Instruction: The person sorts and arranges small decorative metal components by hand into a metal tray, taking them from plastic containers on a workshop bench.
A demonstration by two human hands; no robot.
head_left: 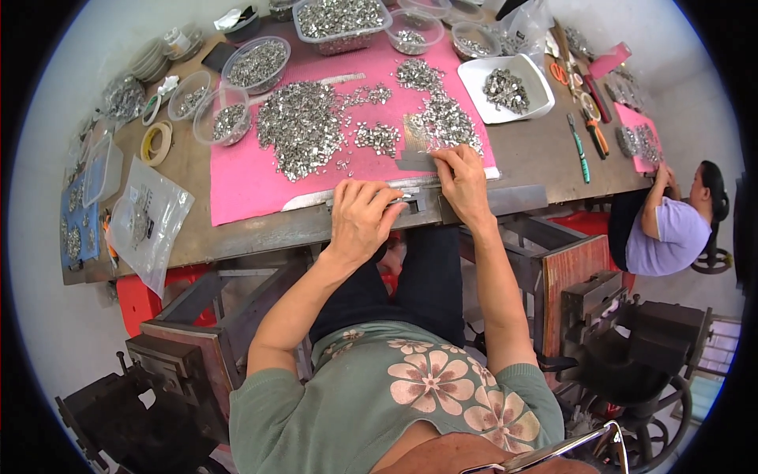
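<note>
Your left hand [359,217] and right hand [466,182] apart; can't tell grips
Left at the near metal fixture [428,199], perhaps steadying; right beside metal pieces [450,118], likely heaped for reach.

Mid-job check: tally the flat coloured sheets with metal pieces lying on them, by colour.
Pink: 2 (large pink sheet in the middle, small pink sheet at far right)
Blue: 1 (blue sheet at far left)
Total: 3

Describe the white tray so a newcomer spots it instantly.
Find the pink mat on the workbench. At its right edge sits the white tray, holding small metal pieces: opaque and squarish, unlike the clear round bowls beyond it.
</note>
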